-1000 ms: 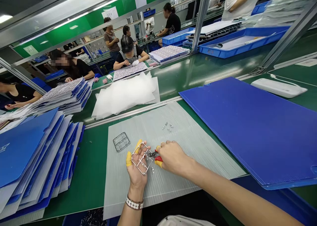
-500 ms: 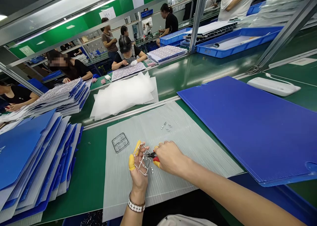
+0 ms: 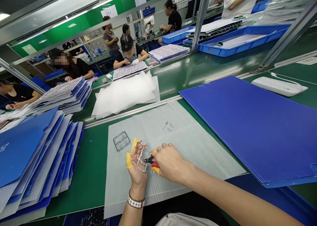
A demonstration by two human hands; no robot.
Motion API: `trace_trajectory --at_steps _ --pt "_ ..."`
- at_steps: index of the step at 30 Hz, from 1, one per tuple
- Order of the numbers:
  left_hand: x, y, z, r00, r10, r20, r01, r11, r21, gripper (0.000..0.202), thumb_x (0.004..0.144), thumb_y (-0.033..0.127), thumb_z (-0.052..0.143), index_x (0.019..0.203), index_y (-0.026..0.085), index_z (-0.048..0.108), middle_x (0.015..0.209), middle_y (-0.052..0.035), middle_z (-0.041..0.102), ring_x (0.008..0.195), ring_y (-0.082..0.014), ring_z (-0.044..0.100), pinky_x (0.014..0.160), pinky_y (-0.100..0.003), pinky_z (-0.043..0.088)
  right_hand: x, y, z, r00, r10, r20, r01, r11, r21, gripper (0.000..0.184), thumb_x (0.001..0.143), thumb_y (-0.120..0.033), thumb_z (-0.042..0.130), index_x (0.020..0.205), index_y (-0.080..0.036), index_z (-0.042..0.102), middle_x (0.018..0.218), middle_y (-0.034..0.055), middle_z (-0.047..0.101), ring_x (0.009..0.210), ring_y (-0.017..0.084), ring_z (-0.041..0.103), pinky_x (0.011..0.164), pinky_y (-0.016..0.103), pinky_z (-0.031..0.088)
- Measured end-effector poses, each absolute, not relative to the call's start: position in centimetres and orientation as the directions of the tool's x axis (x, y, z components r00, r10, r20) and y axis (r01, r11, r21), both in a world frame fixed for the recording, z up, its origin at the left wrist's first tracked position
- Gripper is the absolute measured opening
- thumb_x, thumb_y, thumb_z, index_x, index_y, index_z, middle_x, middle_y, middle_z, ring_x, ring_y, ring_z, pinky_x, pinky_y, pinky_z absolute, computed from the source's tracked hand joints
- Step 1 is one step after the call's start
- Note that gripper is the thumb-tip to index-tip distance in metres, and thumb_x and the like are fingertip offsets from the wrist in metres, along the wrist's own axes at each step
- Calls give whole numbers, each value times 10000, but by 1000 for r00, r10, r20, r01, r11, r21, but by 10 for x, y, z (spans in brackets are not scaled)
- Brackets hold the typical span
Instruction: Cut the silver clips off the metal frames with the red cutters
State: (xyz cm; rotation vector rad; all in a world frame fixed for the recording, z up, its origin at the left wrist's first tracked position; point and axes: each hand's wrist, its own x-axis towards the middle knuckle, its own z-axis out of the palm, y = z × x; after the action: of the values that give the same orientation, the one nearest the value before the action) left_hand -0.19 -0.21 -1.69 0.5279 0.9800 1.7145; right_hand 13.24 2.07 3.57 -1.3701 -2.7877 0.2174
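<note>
My left hand (image 3: 136, 168) is palm up, holding a metal sprue frame (image 3: 140, 157) with small parts attached, and yellow finger cots (image 3: 128, 160) cover two of its fingers. My right hand (image 3: 169, 163) is shut on red-handled side cutters (image 3: 155, 164), with their tips at the frame's inner bars. Both hands are above a ribbed grey plastic sheet (image 3: 198, 156). A stripped metal frame (image 3: 121, 141) lies on it to the left, and several small metal parts (image 3: 167, 125) lie farther ahead.
A blue corrugated board (image 3: 247, 127) lies to the right and a stack of blue folders (image 3: 32, 153) to the left. White foam sheets (image 3: 125, 97) lie ahead, beyond a metal rail (image 3: 133, 112). Co-workers (image 3: 128, 52) sit along the green bench, and blue trays stand farther back.
My left hand has turned the metal frame slightly, and both hands sit a little farther left. The cutters stay at the frame, and the parts on the sheet have not visibly moved.
</note>
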Motion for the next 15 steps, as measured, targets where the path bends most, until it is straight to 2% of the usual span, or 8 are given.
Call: trace_trajectory --at_steps 9,15 --pt "2 -3 -22 -358 930 -77 -538 -138 832 519 807 572 439 1107 205 650 1191 -93 610 1086 -240 554 971 -376 397 124 20 35 -621 782 -41 779 612 -132 333 791 -450 614 873 -130 660 806 128 654 775 290 618 679 393 452" --pt "2 -4 -25 -385 921 -65 -479 -139 867 545 801 581 436 1125 194 640 1204 -103 599 1100 -256 542 1019 -408 347 124 20 39 -651 756 -72 755 635 -162 246 812 -374 605 846 -137 665 764 124 661 714 258 642 610 323 439"
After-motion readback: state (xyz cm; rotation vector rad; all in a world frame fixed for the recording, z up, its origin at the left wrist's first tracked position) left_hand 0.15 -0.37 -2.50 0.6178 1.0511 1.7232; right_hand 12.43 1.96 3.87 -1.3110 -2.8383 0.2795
